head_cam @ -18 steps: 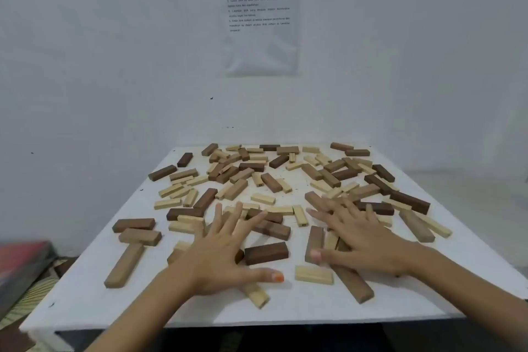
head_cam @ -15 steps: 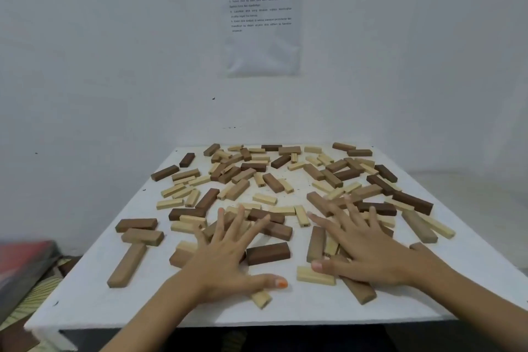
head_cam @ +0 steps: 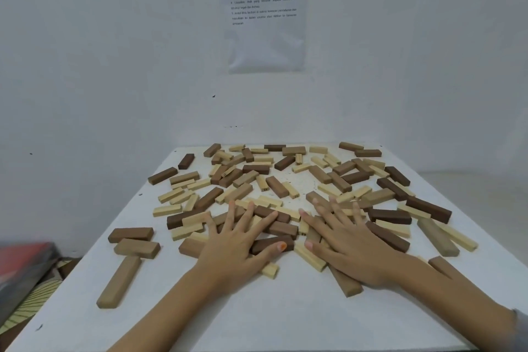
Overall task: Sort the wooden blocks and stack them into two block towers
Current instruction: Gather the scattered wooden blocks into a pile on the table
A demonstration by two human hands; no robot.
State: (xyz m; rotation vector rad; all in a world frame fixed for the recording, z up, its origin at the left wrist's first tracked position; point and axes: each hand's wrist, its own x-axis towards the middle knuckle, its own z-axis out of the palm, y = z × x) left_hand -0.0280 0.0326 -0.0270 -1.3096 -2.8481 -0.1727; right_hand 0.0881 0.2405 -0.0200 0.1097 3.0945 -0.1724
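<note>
Blocks (head_cam: 274, 186) scattered, left hand (head_cam: 234, 246), right hand (head_cam: 351, 248) flat atop them

Head view looks forward and down, close over the table (head_cam: 285, 317).

The left hand (head_cam: 234, 248) and right hand (head_cam: 351, 248) lie flat on scattered wooden blocks (head_cam: 274, 186).

White wall (head_cam: 114, 66) behind white table (head_cam: 285, 317); printed sheet (head_cam: 265, 11) taped up; red object (head_cam: 25, 260) lower left.
</note>
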